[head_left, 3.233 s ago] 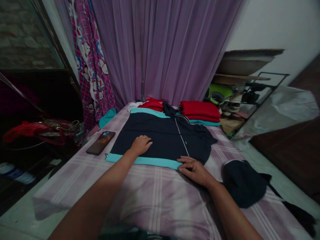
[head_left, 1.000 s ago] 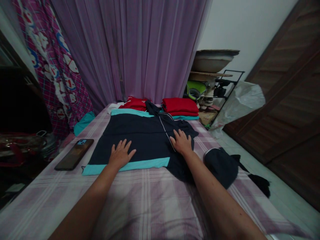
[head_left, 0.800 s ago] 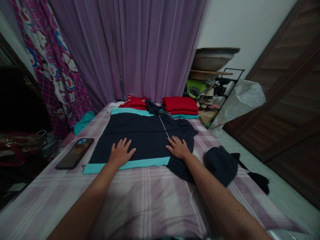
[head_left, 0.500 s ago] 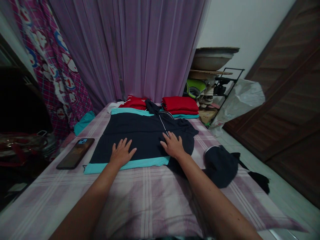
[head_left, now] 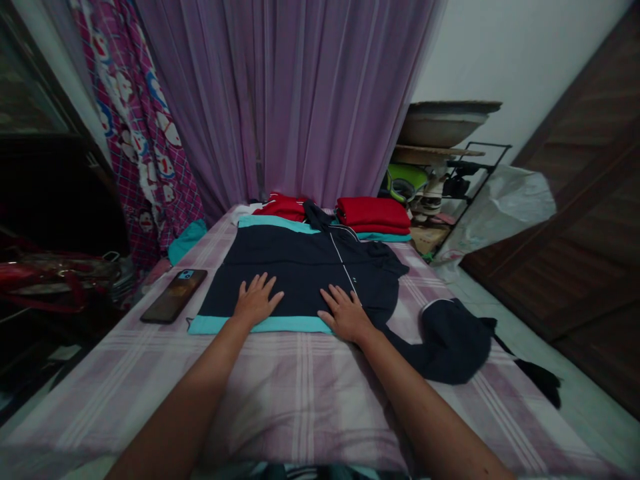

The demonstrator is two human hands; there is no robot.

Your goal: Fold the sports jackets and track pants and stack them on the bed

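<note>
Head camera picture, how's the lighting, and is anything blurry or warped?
Head view: dim overall, nearly black past the phone; left hand, right hand and navy shirt are fairly sharp; wide-angle distortion leans the wooden door and stretches the forearms near the bottom edge.

Free room on the near bed, the far end is closed

The near sheet of the bed [head_left: 305,407] is bare. A phone [head_left: 174,296] lies just left of the dark jacket [head_left: 300,263], a dark bundle [head_left: 455,341] just right of it, and folded red stacks [head_left: 373,213] block the far edge before the curtain [head_left: 300,100].
</note>
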